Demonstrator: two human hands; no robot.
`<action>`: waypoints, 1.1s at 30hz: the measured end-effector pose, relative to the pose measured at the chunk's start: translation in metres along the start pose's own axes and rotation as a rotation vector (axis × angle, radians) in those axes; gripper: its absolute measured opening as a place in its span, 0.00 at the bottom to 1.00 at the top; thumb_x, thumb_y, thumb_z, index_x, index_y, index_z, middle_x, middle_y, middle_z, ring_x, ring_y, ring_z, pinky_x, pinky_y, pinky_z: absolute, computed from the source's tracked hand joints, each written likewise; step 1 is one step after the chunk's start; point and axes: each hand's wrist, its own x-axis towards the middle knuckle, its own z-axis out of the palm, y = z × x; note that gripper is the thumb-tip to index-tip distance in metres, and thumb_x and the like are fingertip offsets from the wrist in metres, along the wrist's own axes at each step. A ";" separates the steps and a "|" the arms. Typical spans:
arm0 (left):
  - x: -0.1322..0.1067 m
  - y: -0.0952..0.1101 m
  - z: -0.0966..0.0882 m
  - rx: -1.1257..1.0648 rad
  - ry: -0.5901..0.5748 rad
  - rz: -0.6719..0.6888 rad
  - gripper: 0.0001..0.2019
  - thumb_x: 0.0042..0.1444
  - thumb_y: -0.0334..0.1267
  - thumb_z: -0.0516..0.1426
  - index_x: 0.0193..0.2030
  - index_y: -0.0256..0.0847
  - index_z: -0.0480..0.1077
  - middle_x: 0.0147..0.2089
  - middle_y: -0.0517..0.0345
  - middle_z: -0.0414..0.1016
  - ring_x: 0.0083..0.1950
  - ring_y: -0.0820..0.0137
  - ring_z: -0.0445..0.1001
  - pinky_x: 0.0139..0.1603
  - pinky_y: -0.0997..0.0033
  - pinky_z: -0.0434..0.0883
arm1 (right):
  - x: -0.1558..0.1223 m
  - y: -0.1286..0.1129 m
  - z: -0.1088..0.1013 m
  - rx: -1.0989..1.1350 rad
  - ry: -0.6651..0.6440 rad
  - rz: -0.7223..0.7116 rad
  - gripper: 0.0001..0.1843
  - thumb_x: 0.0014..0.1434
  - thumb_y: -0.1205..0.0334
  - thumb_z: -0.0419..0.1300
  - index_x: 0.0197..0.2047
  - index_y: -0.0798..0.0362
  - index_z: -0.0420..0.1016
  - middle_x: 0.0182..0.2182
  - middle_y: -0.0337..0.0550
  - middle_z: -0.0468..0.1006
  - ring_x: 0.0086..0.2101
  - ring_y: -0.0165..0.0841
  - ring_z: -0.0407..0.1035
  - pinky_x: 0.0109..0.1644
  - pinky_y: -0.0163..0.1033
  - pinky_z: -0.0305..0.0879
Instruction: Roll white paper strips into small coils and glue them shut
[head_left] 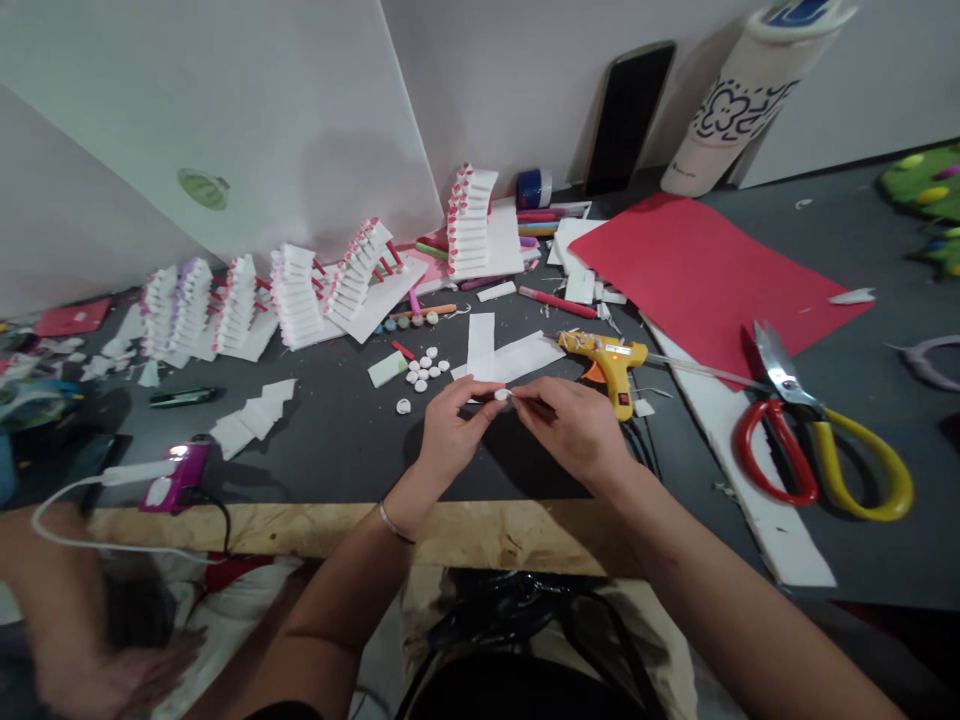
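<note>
Between my two hands, above the near part of the dark table, is a small white round coil [502, 395], perhaps of rolled paper. My left hand [452, 428] pinches it between thumb and finger. The fingers of my right hand [576, 425] are pinched together at its right edge; what they grip there is too small to make out. Just beyond lie white paper strips [525, 355]. A cluster of similar white coils [422, 372] rests left of them. To the right, a yellow hot glue gun [600, 355] lies on its side.
Small white stepped models [300, 295] with red and purple edges stand along the back. Large scissors [787, 400] and a red sheet [705, 270] lie right. A tumbler [739, 105] and a phone [630, 115] lean behind. Another person's hand [112, 670] shows lower left, near a purple plug adapter [176, 480].
</note>
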 end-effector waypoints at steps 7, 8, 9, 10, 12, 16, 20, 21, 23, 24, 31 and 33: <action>0.001 -0.001 0.003 -0.140 0.003 -0.091 0.09 0.54 0.43 0.64 0.34 0.40 0.73 0.33 0.58 0.77 0.35 0.70 0.74 0.41 0.69 0.71 | 0.001 -0.004 -0.001 0.172 -0.081 0.137 0.08 0.62 0.64 0.57 0.36 0.51 0.79 0.30 0.42 0.82 0.29 0.32 0.75 0.35 0.35 0.70; 0.002 -0.001 0.003 -0.141 0.004 -0.091 0.09 0.53 0.43 0.64 0.33 0.40 0.73 0.33 0.59 0.76 0.35 0.71 0.74 0.41 0.70 0.71 | 0.001 -0.005 -0.001 0.201 -0.094 0.151 0.08 0.62 0.65 0.57 0.37 0.51 0.79 0.31 0.42 0.83 0.30 0.33 0.76 0.36 0.35 0.70; 0.002 -0.001 0.003 -0.139 0.004 -0.089 0.09 0.53 0.42 0.64 0.33 0.40 0.72 0.32 0.60 0.75 0.35 0.71 0.73 0.41 0.70 0.70 | 0.002 -0.005 -0.001 0.225 -0.109 0.165 0.09 0.62 0.65 0.57 0.38 0.50 0.79 0.33 0.43 0.83 0.32 0.33 0.77 0.37 0.36 0.71; 0.002 -0.001 0.002 -0.136 0.003 -0.087 0.09 0.52 0.42 0.64 0.32 0.40 0.71 0.32 0.60 0.74 0.35 0.71 0.73 0.40 0.70 0.70 | 0.002 -0.005 -0.001 0.245 -0.126 0.179 0.09 0.62 0.64 0.57 0.39 0.50 0.80 0.34 0.42 0.84 0.33 0.34 0.77 0.39 0.37 0.72; 0.003 0.000 0.001 -0.127 -0.004 -0.085 0.09 0.52 0.41 0.64 0.32 0.40 0.70 0.31 0.61 0.73 0.34 0.71 0.72 0.40 0.71 0.69 | 0.003 -0.005 -0.002 0.278 -0.152 0.203 0.10 0.62 0.63 0.56 0.40 0.49 0.80 0.36 0.42 0.84 0.34 0.35 0.78 0.40 0.38 0.73; 0.004 0.002 0.000 -0.093 -0.026 -0.088 0.08 0.52 0.38 0.63 0.31 0.41 0.68 0.31 0.62 0.71 0.33 0.72 0.70 0.39 0.72 0.68 | 0.004 -0.005 -0.005 0.340 -0.193 0.230 0.09 0.63 0.61 0.57 0.39 0.49 0.80 0.36 0.42 0.84 0.35 0.34 0.78 0.42 0.37 0.73; 0.002 0.001 0.000 -0.020 -0.048 -0.048 0.05 0.52 0.34 0.61 0.31 0.41 0.67 0.31 0.62 0.70 0.34 0.71 0.69 0.40 0.71 0.67 | 0.004 -0.007 -0.006 0.376 -0.234 0.265 0.07 0.60 0.60 0.61 0.38 0.50 0.80 0.34 0.41 0.84 0.32 0.32 0.77 0.36 0.35 0.72; 0.002 0.001 0.000 0.007 -0.058 -0.041 0.05 0.52 0.33 0.61 0.31 0.41 0.68 0.31 0.62 0.71 0.35 0.71 0.70 0.41 0.70 0.67 | 0.004 -0.008 -0.005 0.375 -0.233 0.278 0.07 0.59 0.60 0.61 0.38 0.51 0.80 0.32 0.41 0.84 0.30 0.32 0.76 0.35 0.34 0.71; 0.001 -0.001 0.000 0.061 -0.089 -0.037 0.04 0.52 0.32 0.61 0.32 0.41 0.68 0.32 0.62 0.71 0.36 0.70 0.70 0.42 0.69 0.67 | 0.004 -0.007 -0.004 0.362 -0.222 0.303 0.07 0.59 0.61 0.60 0.36 0.50 0.80 0.32 0.40 0.84 0.29 0.31 0.76 0.33 0.33 0.70; 0.001 -0.001 0.000 0.084 -0.109 -0.035 0.05 0.52 0.33 0.61 0.33 0.41 0.68 0.32 0.62 0.71 0.37 0.69 0.70 0.43 0.68 0.67 | 0.004 -0.006 -0.004 0.351 -0.216 0.312 0.07 0.59 0.61 0.60 0.36 0.50 0.80 0.32 0.40 0.84 0.29 0.31 0.76 0.32 0.33 0.70; 0.003 -0.003 -0.003 0.157 -0.163 0.019 0.07 0.56 0.38 0.62 0.41 0.43 0.72 0.38 0.58 0.77 0.42 0.66 0.74 0.53 0.60 0.69 | 0.003 0.001 -0.003 0.306 -0.213 0.337 0.07 0.60 0.60 0.61 0.38 0.49 0.81 0.33 0.40 0.84 0.31 0.33 0.77 0.33 0.35 0.69; 0.003 -0.005 -0.002 0.175 -0.147 0.077 0.09 0.58 0.37 0.61 0.46 0.44 0.73 0.41 0.57 0.79 0.44 0.66 0.76 0.59 0.56 0.66 | 0.003 0.002 -0.003 0.320 -0.220 0.344 0.07 0.60 0.61 0.61 0.38 0.49 0.81 0.33 0.40 0.84 0.31 0.33 0.77 0.34 0.35 0.69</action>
